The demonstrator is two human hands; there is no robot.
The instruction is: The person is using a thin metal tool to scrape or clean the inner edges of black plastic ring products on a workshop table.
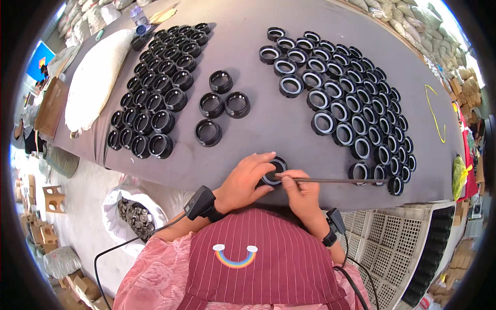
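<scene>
My left hand [247,180] grips a round black ring-shaped part [280,163] near the table's front edge. My right hand [303,194] pinches a thin dark rod [336,180]; its tip is at the part's opening, partly hidden by my fingers. The rod's other end reaches right, over the nearest parts of a large group of black rings with pale inner rings [323,133]. Ahead of my left hand stand several loose black rings [237,112]. Further left is a dense group of black rings [160,154] without visible pale inserts.
On the table's left lies a white sack [95,85]; a clear bottle [138,16] stands at the far left. An open white bag of metal pieces [137,217] sits on the floor. Plastic crates [385,235] stand at lower right. A yellow-green bag [460,175] hangs by the right edge.
</scene>
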